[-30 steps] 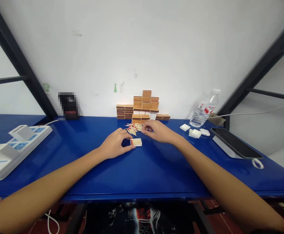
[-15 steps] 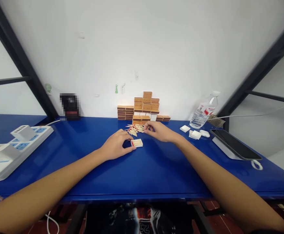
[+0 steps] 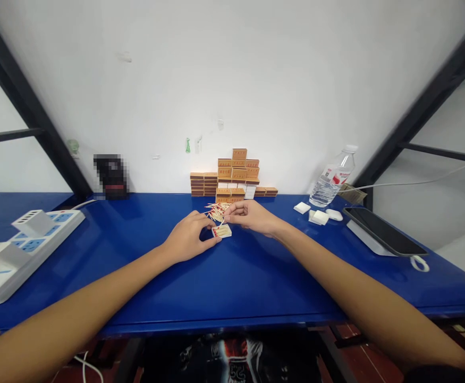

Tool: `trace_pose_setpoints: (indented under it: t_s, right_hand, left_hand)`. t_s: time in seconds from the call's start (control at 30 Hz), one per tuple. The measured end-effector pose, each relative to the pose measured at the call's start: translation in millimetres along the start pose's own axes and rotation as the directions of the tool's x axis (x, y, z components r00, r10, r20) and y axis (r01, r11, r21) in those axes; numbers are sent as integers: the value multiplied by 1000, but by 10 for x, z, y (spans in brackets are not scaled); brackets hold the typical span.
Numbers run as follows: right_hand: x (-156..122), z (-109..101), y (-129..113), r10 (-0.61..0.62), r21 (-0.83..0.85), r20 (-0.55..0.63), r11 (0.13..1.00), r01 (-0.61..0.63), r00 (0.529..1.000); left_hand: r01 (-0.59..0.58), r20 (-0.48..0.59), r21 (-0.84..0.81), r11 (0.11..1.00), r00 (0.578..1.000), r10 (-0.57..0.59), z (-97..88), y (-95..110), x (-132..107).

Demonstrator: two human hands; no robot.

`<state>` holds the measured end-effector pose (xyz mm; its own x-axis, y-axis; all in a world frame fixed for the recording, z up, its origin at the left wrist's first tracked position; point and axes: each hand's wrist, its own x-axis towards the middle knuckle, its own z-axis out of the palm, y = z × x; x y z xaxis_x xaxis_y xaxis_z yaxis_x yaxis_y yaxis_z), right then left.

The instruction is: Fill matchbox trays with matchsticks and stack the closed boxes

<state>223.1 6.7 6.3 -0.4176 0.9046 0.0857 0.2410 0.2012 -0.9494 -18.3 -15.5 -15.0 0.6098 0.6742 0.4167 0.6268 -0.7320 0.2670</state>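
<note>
A small white matchbox tray point(image 3: 229, 233) lies on the blue table with several red-tipped matches inside. My left hand point(image 3: 189, 237) grips its left end between thumb and fingers. Just above the tray's far side, my right hand point(image 3: 253, 217) has its thumb and fingertips pinched on a match point(image 3: 222, 222), largely covered by the fingers. Loose matches point(image 3: 215, 209) with red heads are heaped right behind the tray, partly hidden by my right hand. Behind the heap, orange-brown matchboxes point(image 3: 239, 173) stand stacked against the wall.
A white power strip point(image 3: 67, 221) with chargers lies at the left. At the right are a water bottle point(image 3: 333, 178), small white trays point(image 3: 319, 217), a white case point(image 3: 334, 214) and a phone point(image 3: 383, 231) on a white stand. A black object point(image 3: 115, 178) stands back left.
My right hand has moved left from the match heap's right side to above the tray, bringing a match. My left hand stays on the tray. The whole view has shifted slightly.
</note>
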Motion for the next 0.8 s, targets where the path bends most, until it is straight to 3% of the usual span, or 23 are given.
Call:
trace_pose_setpoints:
  t_s: [0.2, 0.4, 0.5, 0.6, 0.67, 0.8]
  right_hand:
    - [38, 20, 137, -32, -57, -23, 998, 31, 999]
    - [47, -65, 131, -108, -406, 60, 906, 123, 992]
    - [65, -247, 136, -188, -557, -21, 818, 144, 982]
    - [86, -511, 172, -224, -745, -205, 667, -3, 953]
    - [95, -662, 207, -162, -783, -274, 610, -122, 948]
    - [107, -748, 265, 10, -734, -239, 653, -187, 971]
  left_hand:
    - [27, -15, 15, 1000, 1000, -27, 3, 8, 10]
    - [12, 3, 0, 1000, 1000, -12, 11, 4, 13]
    - [-7, 2, -15, 1000, 1000, 7, 1, 13, 10]
    - [-22, -5, -52, 998, 1000, 22, -20, 34, 5]
    - [-34, 5, -72, 997, 999, 35, -29, 45, 0]
    - [-41, 50, -77, 996, 998, 44, -25, 45, -5]
